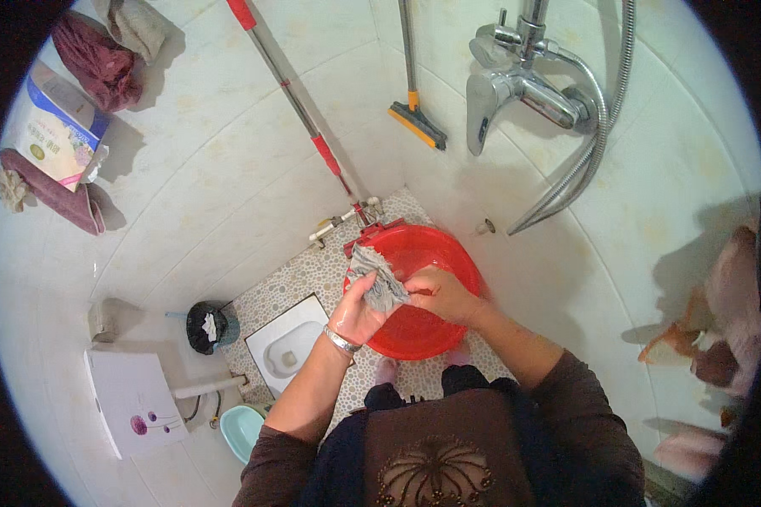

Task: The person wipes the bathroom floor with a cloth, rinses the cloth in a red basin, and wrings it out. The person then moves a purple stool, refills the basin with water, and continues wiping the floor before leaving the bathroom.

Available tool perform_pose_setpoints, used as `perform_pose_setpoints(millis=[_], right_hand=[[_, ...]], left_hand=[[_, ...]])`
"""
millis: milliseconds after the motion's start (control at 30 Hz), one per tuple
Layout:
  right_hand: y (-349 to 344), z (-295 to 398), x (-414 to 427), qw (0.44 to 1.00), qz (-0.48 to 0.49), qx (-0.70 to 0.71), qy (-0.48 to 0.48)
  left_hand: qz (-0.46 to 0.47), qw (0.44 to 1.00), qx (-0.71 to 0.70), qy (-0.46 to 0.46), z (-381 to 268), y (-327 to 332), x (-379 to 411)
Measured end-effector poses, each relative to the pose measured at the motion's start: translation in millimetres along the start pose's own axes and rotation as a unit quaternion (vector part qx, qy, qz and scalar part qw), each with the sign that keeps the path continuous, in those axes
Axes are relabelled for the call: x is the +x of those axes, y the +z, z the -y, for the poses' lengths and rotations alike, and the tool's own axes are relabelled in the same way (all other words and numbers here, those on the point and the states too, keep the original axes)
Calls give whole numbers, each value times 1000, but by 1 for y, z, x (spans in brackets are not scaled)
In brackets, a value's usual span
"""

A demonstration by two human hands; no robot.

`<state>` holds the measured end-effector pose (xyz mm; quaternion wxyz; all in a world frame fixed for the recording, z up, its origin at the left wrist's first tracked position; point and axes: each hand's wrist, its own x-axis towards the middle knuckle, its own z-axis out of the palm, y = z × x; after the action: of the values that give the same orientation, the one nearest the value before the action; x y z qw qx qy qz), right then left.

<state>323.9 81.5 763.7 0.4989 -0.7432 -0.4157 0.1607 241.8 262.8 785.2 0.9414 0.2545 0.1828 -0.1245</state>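
Observation:
A bunched grey cloth (380,285) with pale frayed edges lies across my left hand (358,310), with the thumb pressed over it. My right hand (436,293) pinches the cloth's right end between thumb and bent fingers. Both hands are above a large red plastic basin (418,336) on the pebble-patterned floor, in front of my feet. The basin looks wet inside; how much water it holds I cannot tell. A red mop head (380,231) with a long red and metal handle rests at the basin's far edge.
A squat toilet (292,348), a lined bin (212,329) and a light-blue basin (241,431) are to the left. A yellow-and-black floor brush (418,123) hangs near the far corner. A chrome shower mixer (526,95) with its hose juts from the right wall. A white cistern (136,402) is at lower left.

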Motion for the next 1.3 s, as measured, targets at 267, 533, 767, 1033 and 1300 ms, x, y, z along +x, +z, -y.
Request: perform_pose_setpoints(millis=[267,533,767,1033,1300], right_hand=[[3,29,2,983,-80,84,140],[24,60,30,971,-47,130,194],[47,58,41,968,-40,146,201],[46,77,25,972,-87,-214,44],[112,79,22,960,-225,21,167]], left_hand=[[62,996,28,-49,-37,-23,-18],[17,998,52,23,-84,-53,-49],[-9,996,14,84,-102,-51,-68],[-17,991,97,85,-103,-54,-56],[6,802,597,23,-88,-94,17]])
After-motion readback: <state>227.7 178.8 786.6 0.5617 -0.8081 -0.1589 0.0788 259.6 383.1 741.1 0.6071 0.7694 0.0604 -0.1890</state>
